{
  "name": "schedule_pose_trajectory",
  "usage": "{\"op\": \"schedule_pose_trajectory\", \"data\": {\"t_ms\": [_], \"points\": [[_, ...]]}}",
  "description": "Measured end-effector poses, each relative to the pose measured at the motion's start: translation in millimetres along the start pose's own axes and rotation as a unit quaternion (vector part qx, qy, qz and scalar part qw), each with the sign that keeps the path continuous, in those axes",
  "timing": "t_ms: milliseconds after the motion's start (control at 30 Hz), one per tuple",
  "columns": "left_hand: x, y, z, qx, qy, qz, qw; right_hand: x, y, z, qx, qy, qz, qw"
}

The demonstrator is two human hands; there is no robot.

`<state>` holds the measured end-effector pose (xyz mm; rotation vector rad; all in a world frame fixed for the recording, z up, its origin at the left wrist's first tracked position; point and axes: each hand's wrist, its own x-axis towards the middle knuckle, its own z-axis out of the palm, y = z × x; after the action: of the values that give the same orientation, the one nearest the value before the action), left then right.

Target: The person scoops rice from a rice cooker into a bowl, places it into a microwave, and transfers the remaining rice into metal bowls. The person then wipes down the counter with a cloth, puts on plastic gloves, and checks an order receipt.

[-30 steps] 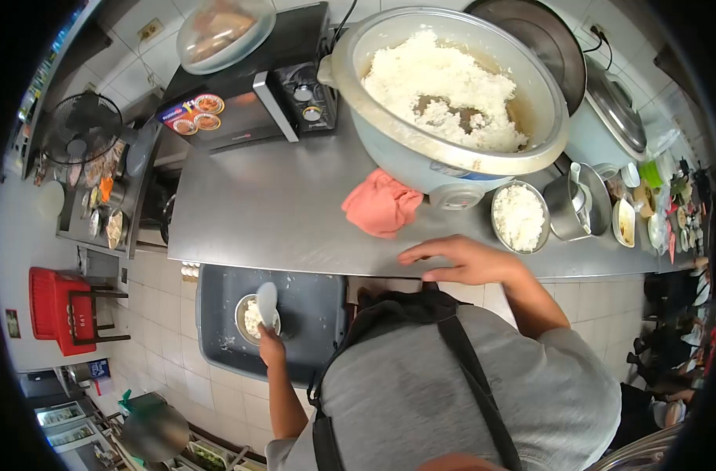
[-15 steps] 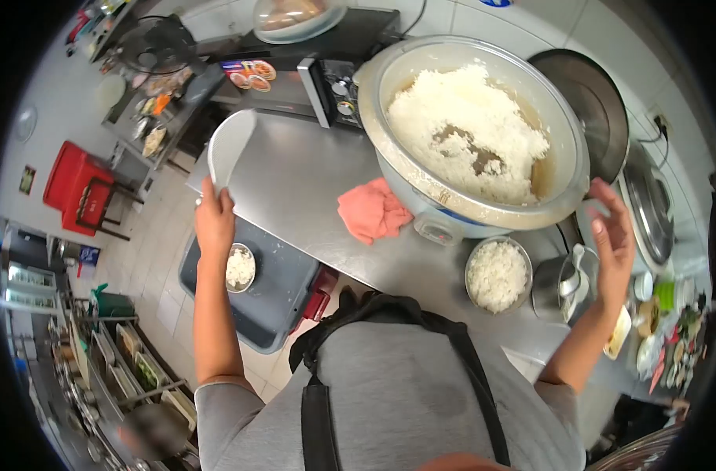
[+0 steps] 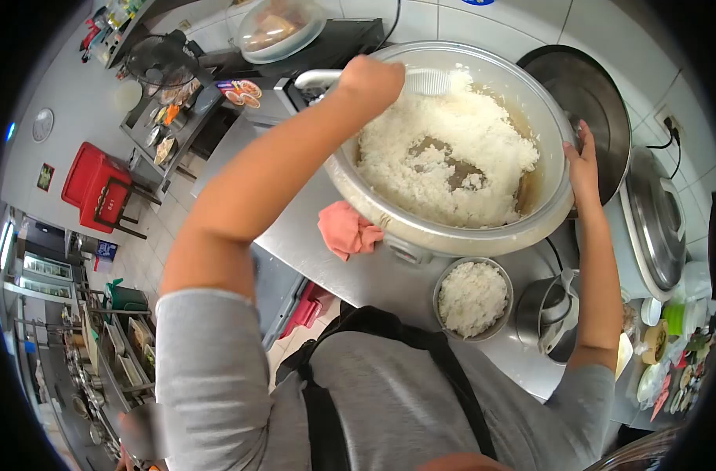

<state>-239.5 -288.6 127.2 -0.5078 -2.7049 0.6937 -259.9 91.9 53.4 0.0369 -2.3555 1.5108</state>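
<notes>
My left hand (image 3: 373,81) is closed round the handle of a white rice paddle (image 3: 427,82), whose ribbed blade touches the rice at the cooker's back left. White rice (image 3: 487,129) fills much of the large rice cooker (image 3: 444,235), with a patch of the bottom showing. At the cooker's right edge my right hand (image 3: 582,161) grips the rim. In front stands a metal bowl of rice (image 3: 473,299). A pink cloth (image 3: 347,229) lies at the cooker's front left.
A dark round lid (image 3: 589,102) leans behind the cooker. To the right are a metal pot (image 3: 536,310) with utensils and another lidded cooker (image 3: 655,220). A covered dish (image 3: 282,30) sits at the back left. Below the counter (image 3: 295,228) is a grey tub (image 3: 273,286).
My left hand has swung the paddle up from beside the grey tub into the large cooker. My right hand has moved from above the counter to the cooker's rim.
</notes>
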Motion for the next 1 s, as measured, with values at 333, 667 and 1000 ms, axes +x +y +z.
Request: {"op": "schedule_pose_trajectory", "data": {"t_ms": [333, 667, 1000], "points": [[192, 55, 81, 0.082, -0.090, 0.097, 0.988, -10, -12, -4, 0.114, -0.064, 0.023, 0.991], [179, 37, 50, 0.017, -0.142, 0.169, 0.975, -11, -14, -2, 0.149, -0.015, -0.035, 0.988], [115, 28, -26, 0.026, -0.128, 0.204, 0.970, -8, -4, -4, 0.018, 0.020, -0.140, 0.990]]}}
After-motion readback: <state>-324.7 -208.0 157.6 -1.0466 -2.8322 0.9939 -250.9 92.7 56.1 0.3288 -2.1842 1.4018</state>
